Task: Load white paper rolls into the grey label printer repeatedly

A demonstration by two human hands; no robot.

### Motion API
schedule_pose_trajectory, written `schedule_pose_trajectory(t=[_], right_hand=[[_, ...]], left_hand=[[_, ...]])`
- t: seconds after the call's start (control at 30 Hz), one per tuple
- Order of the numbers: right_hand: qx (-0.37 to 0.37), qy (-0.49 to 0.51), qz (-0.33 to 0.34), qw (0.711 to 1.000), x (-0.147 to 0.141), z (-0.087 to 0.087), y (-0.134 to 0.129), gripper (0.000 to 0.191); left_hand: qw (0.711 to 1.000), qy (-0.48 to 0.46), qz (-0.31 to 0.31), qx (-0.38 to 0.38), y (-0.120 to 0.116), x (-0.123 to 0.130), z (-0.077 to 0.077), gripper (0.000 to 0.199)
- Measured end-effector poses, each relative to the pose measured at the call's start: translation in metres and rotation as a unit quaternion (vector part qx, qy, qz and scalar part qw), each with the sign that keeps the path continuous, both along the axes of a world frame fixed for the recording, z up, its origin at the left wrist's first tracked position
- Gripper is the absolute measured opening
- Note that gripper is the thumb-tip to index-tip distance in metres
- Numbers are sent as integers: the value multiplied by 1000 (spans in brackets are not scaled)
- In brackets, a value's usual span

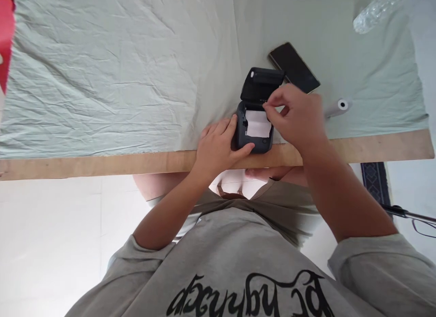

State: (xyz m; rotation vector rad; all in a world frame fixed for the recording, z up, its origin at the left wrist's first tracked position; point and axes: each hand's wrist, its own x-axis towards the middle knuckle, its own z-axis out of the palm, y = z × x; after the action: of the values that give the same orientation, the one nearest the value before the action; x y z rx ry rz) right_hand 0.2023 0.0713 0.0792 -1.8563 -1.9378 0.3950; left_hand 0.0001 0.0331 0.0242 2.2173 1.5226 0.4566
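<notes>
A small dark printer-like device stands at the table's front edge with its black lid raised. White paper lies in its compartment. My left hand rests against the device's left side, thumb on its front rim and fingers apart. Above the device's right side, near the lid's hinge, my right hand has its thumb and forefinger pinched together; whatever is between the fingertips is too small to make out.
Behind the device lies a black phone. To the right is a white paper roll. A clear plastic bottle lies at the back right. A wooden strip edges the cloth-covered table. Something red is at far left.
</notes>
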Motion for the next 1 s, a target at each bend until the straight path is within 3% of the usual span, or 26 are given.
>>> schedule_pose_trajectory(t=[0.17,0.3,0.4,0.47,0.53,0.63,0.7,0.77,0.87,1.0], right_hand=[[-125,-118,96,980,3,-8,27,35],[-125,-175,172,961,8,-4,43,39],[-110,-102,174,973,16,9,35,35],[-87,4,140,986,24,13,22,38],[-65,149,61,985,33,8,7,40],[-52,371,-80,924,45,-17,-11,37],[-32,435,-123,892,51,-37,-19,31],[-5,422,-155,893,55,-51,-26,24],[9,339,-190,921,59,-59,-33,21],[76,148,-155,974,67,-59,-34,26]], left_hand=[[1000,-4,-12,9,1,-2,-3,84],[999,-3,-28,15,0,-5,-4,77],[999,-18,-32,18,0,-7,-5,77],[999,-20,-32,21,-1,-8,-6,79],[999,-16,-33,24,-1,-8,-6,79],[999,-10,-37,24,-1,-8,-7,81],[999,-13,-37,26,0,-8,-7,84],[999,-24,-37,29,0,-9,-6,89],[998,-42,-40,27,1,-10,-6,93],[998,-45,-33,22,3,-11,-6,94]])
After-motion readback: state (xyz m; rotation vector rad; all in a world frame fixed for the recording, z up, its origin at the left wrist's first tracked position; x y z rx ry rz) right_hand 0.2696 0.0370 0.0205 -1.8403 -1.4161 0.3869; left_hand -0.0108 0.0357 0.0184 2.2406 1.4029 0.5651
